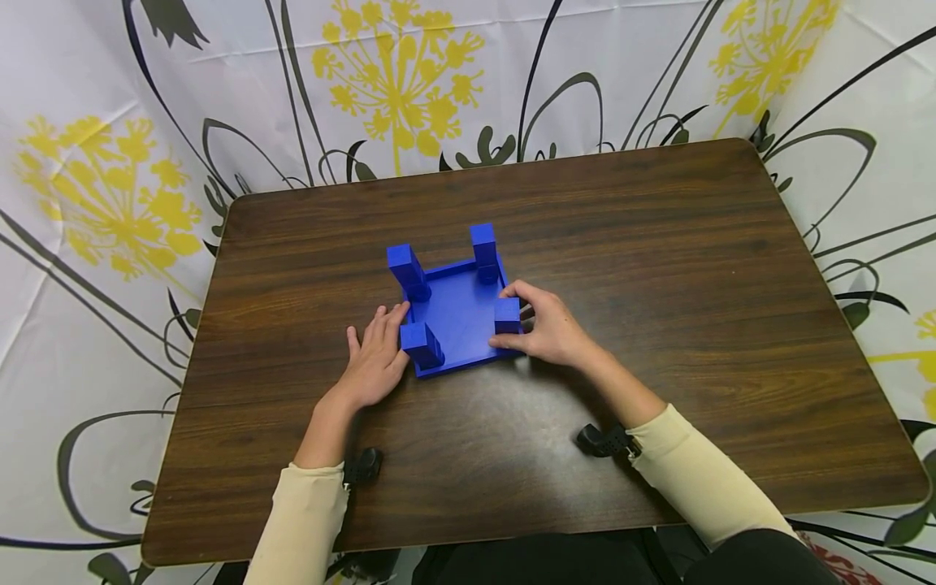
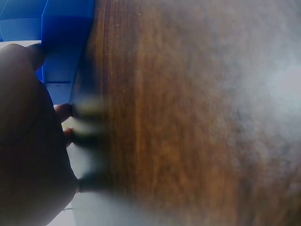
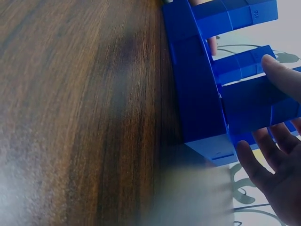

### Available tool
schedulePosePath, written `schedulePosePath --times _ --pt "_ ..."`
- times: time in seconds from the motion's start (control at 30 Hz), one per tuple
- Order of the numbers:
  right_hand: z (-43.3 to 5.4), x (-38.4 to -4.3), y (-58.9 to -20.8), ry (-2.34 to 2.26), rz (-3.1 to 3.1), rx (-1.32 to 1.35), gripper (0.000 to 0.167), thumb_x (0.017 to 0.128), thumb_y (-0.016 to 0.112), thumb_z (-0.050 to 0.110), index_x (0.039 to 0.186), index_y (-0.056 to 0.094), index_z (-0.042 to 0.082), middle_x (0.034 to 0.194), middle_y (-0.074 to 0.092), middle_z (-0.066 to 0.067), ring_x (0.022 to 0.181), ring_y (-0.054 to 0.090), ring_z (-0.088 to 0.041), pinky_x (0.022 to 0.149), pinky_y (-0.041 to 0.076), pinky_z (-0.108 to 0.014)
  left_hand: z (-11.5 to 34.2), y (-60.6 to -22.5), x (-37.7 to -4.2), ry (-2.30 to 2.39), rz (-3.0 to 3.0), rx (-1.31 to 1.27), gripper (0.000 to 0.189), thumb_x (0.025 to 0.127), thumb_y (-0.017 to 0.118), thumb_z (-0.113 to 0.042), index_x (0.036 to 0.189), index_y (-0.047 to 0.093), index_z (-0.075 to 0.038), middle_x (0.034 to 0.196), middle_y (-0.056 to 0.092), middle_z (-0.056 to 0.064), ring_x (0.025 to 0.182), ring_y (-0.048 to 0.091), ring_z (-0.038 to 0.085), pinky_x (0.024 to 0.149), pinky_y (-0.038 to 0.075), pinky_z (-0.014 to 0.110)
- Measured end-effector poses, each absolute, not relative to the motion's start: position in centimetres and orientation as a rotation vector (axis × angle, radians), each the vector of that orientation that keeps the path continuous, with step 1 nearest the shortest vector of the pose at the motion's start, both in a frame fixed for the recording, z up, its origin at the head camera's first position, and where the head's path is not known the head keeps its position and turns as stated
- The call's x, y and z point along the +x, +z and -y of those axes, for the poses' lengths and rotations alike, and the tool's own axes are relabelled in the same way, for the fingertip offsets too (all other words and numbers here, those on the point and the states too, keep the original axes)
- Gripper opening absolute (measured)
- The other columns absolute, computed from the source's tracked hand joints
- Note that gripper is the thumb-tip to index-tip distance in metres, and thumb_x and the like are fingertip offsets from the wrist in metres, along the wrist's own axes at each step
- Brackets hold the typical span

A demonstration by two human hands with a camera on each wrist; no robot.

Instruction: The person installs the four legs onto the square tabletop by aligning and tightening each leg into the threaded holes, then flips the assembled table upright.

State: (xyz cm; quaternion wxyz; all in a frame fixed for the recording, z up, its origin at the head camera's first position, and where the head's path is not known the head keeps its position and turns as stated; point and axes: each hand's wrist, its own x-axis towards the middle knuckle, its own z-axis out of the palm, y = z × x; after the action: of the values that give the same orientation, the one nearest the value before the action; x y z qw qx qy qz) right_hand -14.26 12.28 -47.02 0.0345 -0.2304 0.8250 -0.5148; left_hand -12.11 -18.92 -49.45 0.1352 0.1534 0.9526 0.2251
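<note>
On the table lies a blue square tray (image 1: 459, 313) with a low rim and an upright blue post at each corner. My right hand (image 1: 553, 329) grips the near-right post (image 1: 508, 315), thumb on the near side and fingers around the far side. In the right wrist view, the thumb lies against that post (image 3: 249, 103), with the other fingers on its opposite side. Spread along the tray's left side, my left hand (image 1: 374, 361) touches it with straight fingers, beside the near-left post (image 1: 422, 345). The left wrist view shows that hand dark against the blue side.
The far-left post (image 1: 409, 272) and far-right post (image 1: 484, 252) stand upright at the back of the tray. A brown wood-grain table (image 1: 680, 268) extends around it. Behind hangs a white flowered curtain (image 1: 241, 73). Each wrist wears a black camera.
</note>
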Motion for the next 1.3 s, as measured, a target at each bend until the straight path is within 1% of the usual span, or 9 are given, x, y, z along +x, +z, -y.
schedulePosePath --times 0.17,0.27,0.4,0.5,0.6,0.7,1.03,1.13,1.3 --pt "-12.7 -14.4 -47.1 -1.611 -2.451 -0.796 0.062 0.074 0.088 0.015 0.126 0.057 0.004 0.126 0.06 -0.009 0.113 0.057 -0.024 0.088 0.051 -0.041 18.9 -49.4 -12.1 0.658 -2.762 0.449 0.065 0.101 0.038 -0.025 0.158 0.007 -0.023 0.162 0.014 0.013 0.149 0.0 0.031 0.106 -0.01 0.068" --pt "-13.0 -14.5 -47.1 -1.634 -2.36 -0.861 0.064 0.078 0.083 0.008 0.135 0.053 0.005 0.133 0.056 -0.013 0.124 0.051 -0.023 0.095 0.047 -0.044 18.9 -49.4 -12.1 0.651 -2.76 0.447 0.065 0.101 0.038 -0.025 0.158 0.007 -0.024 0.162 0.014 0.012 0.149 0.0 0.03 0.107 -0.01 0.068" --pt "-13.3 -14.6 -47.0 -1.685 -2.215 -0.918 0.067 0.08 0.073 -0.005 0.141 0.048 0.008 0.136 0.055 -0.014 0.131 0.045 -0.02 0.104 0.038 -0.049 18.9 -49.5 -12.1 0.651 -2.762 0.449 0.065 0.101 0.039 -0.025 0.158 0.007 -0.024 0.162 0.014 0.012 0.149 0.0 0.03 0.106 -0.01 0.068" --pt "-13.4 -14.6 -47.0 -1.707 -2.145 -0.947 0.071 0.079 0.066 -0.012 0.143 0.045 0.011 0.137 0.055 -0.007 0.134 0.042 -0.018 0.108 0.034 -0.048 18.9 -49.7 -12.2 0.656 -2.769 0.45 0.065 0.1 0.039 -0.023 0.158 0.008 -0.023 0.162 0.014 0.012 0.149 0.001 0.031 0.106 -0.009 0.069" --pt "-13.5 -14.7 -47.0 -1.725 -2.092 -0.981 0.073 0.077 0.059 -0.017 0.144 0.044 0.01 0.136 0.056 -0.004 0.133 0.043 -0.018 0.11 0.033 -0.045 18.9 -49.7 -12.2 0.658 -2.772 0.451 0.066 0.099 0.039 -0.021 0.158 0.008 -0.023 0.162 0.014 0.012 0.149 0.001 0.031 0.106 -0.009 0.069" --pt "-13.6 -14.6 -46.8 -1.744 -2.04 -1.0 0.071 0.078 0.056 -0.021 0.143 0.046 0.007 0.135 0.058 -0.009 0.131 0.048 -0.02 0.109 0.034 -0.043 18.9 -49.7 -12.2 0.654 -2.775 0.451 0.066 0.099 0.039 -0.022 0.158 0.008 -0.023 0.162 0.014 0.011 0.149 0.001 0.031 0.106 -0.009 0.069" --pt "-13.4 -14.2 -45.9 -1.718 -2.033 -0.903 0.055 0.084 0.061 -0.019 0.137 0.048 -0.008 0.132 0.058 -0.024 0.127 0.052 -0.033 0.107 0.036 -0.048 18.8 -49.7 -12.1 0.654 -2.787 0.45 0.065 0.1 0.04 -0.024 0.158 0.01 -0.022 0.161 0.016 0.012 0.149 0.002 0.031 0.106 -0.008 0.069" --pt "-13.4 -14.2 -46.0 -1.694 -2.079 -0.868 0.056 0.084 0.066 -0.015 0.136 0.049 -0.007 0.133 0.057 -0.023 0.127 0.052 -0.032 0.106 0.037 -0.047 18.8 -49.7 -12.1 0.655 -2.786 0.448 0.064 0.101 0.04 -0.026 0.158 0.01 -0.023 0.161 0.016 0.012 0.149 0.002 0.031 0.106 -0.008 0.069" --pt "-13.6 -14.3 -46.6 -1.653 -2.151 -0.829 0.053 0.084 0.073 -0.004 0.133 0.054 0.004 0.132 0.058 -0.015 0.12 0.054 -0.023 0.103 0.041 -0.042 18.8 -49.8 -12.2 0.652 -2.784 0.448 0.064 0.102 0.039 -0.026 0.158 0.009 -0.023 0.162 0.015 0.012 0.149 0.002 0.03 0.106 -0.009 0.069"
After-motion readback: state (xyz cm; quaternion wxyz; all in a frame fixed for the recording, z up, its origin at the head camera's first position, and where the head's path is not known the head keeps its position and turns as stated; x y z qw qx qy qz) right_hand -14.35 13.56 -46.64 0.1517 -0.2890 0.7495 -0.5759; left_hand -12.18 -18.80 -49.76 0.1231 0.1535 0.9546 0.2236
